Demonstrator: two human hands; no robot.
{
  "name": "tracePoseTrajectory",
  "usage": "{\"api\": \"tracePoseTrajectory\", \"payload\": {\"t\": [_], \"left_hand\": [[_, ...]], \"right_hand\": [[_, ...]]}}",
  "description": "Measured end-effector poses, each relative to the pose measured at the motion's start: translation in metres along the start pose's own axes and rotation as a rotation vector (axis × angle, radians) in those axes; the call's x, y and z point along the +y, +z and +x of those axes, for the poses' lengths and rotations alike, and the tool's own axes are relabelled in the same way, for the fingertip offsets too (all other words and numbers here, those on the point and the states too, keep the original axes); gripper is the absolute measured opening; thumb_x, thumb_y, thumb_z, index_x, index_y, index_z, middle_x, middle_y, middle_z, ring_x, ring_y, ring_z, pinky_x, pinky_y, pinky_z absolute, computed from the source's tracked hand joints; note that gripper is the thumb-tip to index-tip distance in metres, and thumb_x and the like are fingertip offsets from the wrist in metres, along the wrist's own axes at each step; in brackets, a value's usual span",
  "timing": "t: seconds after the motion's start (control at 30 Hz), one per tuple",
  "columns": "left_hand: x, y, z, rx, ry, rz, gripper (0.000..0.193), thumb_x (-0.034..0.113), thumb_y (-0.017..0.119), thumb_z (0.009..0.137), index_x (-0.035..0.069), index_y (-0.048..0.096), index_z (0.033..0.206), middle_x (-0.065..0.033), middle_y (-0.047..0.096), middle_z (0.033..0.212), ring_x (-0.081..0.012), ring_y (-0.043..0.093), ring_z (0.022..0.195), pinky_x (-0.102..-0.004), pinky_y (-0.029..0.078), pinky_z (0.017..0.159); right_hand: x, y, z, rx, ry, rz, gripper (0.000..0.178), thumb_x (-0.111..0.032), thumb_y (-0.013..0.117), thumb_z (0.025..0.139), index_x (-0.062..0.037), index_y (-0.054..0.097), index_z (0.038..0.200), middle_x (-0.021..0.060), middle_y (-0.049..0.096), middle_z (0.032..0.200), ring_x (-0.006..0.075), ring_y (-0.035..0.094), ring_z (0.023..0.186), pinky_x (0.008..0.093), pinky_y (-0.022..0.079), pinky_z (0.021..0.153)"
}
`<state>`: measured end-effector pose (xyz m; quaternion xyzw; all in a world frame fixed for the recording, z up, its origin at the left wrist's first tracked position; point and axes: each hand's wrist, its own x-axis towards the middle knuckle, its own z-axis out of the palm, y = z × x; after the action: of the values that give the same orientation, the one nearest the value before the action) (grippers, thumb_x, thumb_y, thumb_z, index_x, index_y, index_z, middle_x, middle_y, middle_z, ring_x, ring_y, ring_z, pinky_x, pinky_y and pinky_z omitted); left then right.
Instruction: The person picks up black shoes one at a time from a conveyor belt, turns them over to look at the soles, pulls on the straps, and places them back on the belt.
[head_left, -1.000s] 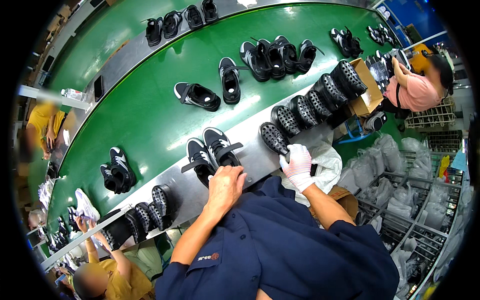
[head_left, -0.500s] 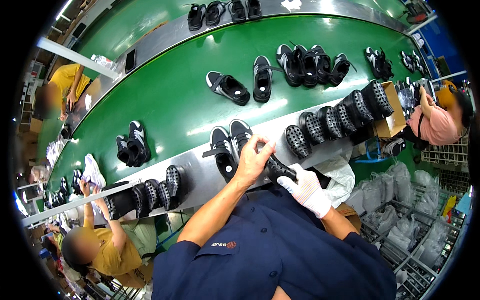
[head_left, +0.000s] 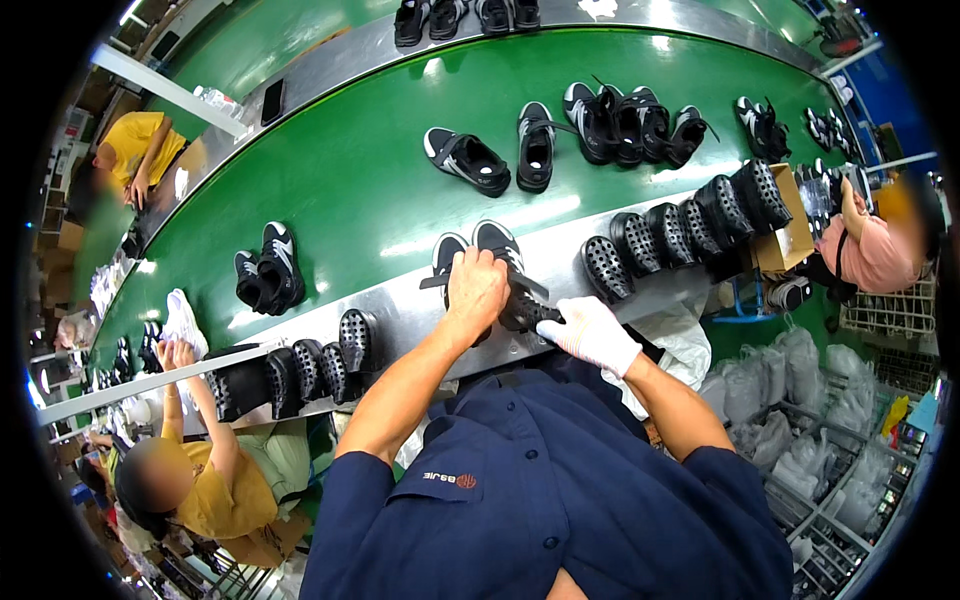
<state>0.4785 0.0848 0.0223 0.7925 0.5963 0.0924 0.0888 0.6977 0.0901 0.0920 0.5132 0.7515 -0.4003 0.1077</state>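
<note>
A pair of black-and-grey sneakers stands on the steel ledge before me, a left sneaker (head_left: 447, 250) and a right sneaker (head_left: 495, 238), each with a loose strap. My bare left hand (head_left: 478, 285) is closed over the pair, its fingers bent down at the right sneaker's opening; the fingertips are partly hidden. In my right hand (head_left: 590, 335), which wears a white glove, is the end of a black dotted shoe form (head_left: 522, 312). The form lies at the heel end of the right sneaker, under its strap (head_left: 528, 286); how far in it sits I cannot tell.
Several black dotted shoe forms (head_left: 672, 235) line the ledge at right, others (head_left: 310, 370) at left. More sneakers (head_left: 470, 162) sit on the green belt (head_left: 370, 200). An open carton (head_left: 785, 230) stands at the right. Co-workers in yellow (head_left: 230, 490) and pink (head_left: 860, 240) sit nearby.
My left hand has come down onto the sneakers from a raised pinch. My right hand has moved slightly left, bringing the shoe form to the right sneaker. The view has shifted a little.
</note>
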Motion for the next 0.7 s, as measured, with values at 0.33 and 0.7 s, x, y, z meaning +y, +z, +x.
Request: {"api": "tracePoseTrajectory", "payload": {"t": [0.33,0.7], "left_hand": [[0.009,-0.003,-0.006,-0.251,0.124,0.026,0.051,0.026,0.089,0.07,0.003,0.063,0.106,-0.0144,0.061,0.111,-0.0339,0.056,0.11,-0.0456,0.046,0.091],[-0.013,0.016,0.023,-0.326,0.18,-0.469,0.023,0.018,0.066,0.087,-0.004,0.066,0.088,-0.0265,0.065,0.089,-0.0462,0.064,0.092,-0.0543,0.05,0.081]], "right_hand": [[0.007,-0.018,-0.036,0.014,-0.016,-0.012,0.054,-0.047,0.064,0.089,0.0056,0.073,0.089,0.0303,0.07,0.089,0.0439,0.071,0.092,0.0477,0.055,0.087],[-0.016,0.02,-0.016,0.216,0.092,-0.097,0.031,-0.031,0.067,0.089,-0.002,0.075,0.093,0.021,0.075,0.091,0.0377,0.075,0.085,0.0483,0.059,0.078]]}}
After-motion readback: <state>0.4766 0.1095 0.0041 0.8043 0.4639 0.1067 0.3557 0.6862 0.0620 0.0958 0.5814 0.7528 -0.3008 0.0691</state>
